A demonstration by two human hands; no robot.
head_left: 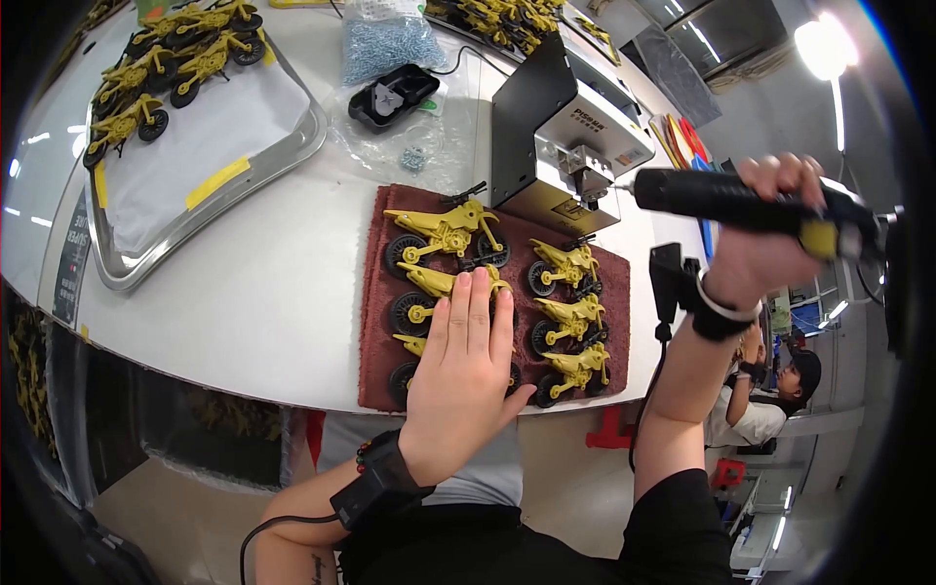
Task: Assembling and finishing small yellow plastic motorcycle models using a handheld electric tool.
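My right hand [770, 234] is closed round a black electric screwdriver [697, 193]. The driver lies nearly level, its tip at the metal outlet of a boxy screw feeder [575, 132]. My left hand [466, 356] lies flat with fingers outstretched over a yellow toy motorcycle [429, 281] with black wheels, partly hiding it and the one nearer me. Beyond its fingertips a larger yellow toy motorcycle [448, 232] lies on its side on a dark red cloth mat [378, 341]. Several smaller ones, such as this toy motorcycle [570, 320], form a column at the right.
A metal tray [312, 127] with paper and several toy motorcycles stands at the left. Behind the mat are a bag of screws [390, 49] and a black tray [393, 96]. More yellow toys [497, 24] lie at the back. Another person [765, 400] is at the far right.
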